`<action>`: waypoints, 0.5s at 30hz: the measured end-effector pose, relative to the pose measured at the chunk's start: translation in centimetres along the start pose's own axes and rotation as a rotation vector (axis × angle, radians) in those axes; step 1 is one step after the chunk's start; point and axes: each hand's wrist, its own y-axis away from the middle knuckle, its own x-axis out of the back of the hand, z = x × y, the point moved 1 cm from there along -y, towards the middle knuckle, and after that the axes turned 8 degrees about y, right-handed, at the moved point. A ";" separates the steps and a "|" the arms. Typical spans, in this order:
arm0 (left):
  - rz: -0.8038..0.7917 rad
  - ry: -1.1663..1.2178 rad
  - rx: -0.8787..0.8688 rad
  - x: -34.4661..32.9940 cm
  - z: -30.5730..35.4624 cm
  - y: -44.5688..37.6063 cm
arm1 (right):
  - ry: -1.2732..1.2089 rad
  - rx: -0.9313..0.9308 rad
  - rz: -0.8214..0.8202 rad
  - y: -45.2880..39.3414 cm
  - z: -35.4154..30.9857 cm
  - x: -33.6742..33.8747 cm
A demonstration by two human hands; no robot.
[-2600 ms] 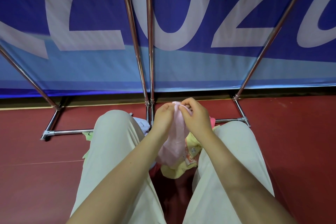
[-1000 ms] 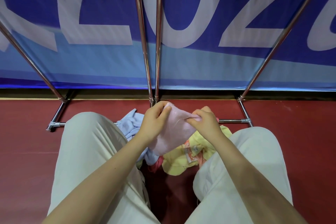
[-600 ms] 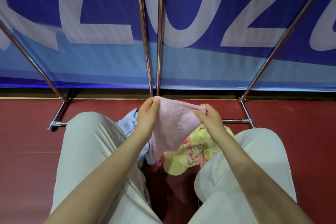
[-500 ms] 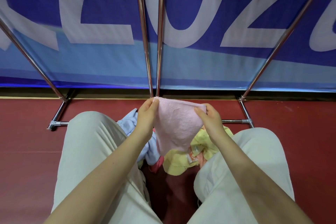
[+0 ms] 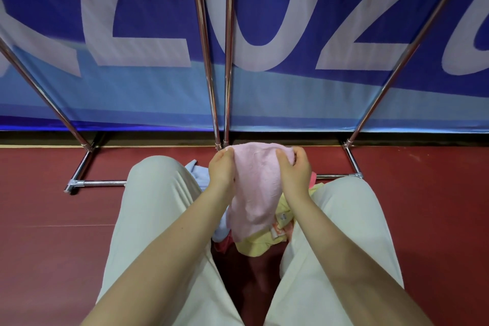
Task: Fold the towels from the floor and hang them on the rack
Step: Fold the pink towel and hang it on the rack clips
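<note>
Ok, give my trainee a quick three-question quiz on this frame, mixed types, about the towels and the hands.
1. True or false: both hands, left hand and right hand, grip the top edge of the pink towel.
2. Which towel lies directly under the hanging pink towel? A) yellow towel B) a green one C) a white one
3. Fill in: the light blue towel lies beside the person's ____ leg.

Key: 1 true. 2 A. 3 left.

The rack in view carries no towel yet.
</note>
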 end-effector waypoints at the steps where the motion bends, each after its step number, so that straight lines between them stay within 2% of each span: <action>1: 0.005 0.014 0.035 -0.2 -0.1 0.1 | -0.006 -0.029 0.006 0.1 -0.1 -0.3; 8: 0.016 0.019 -0.032 -1.8 -0.4 0.9 | -0.081 -0.155 -0.001 0.5 -1.0 -1.4; 15: 0.028 -0.018 -0.091 -2.0 0.2 1.0 | -0.109 -0.075 -0.022 0.8 -1.7 -1.3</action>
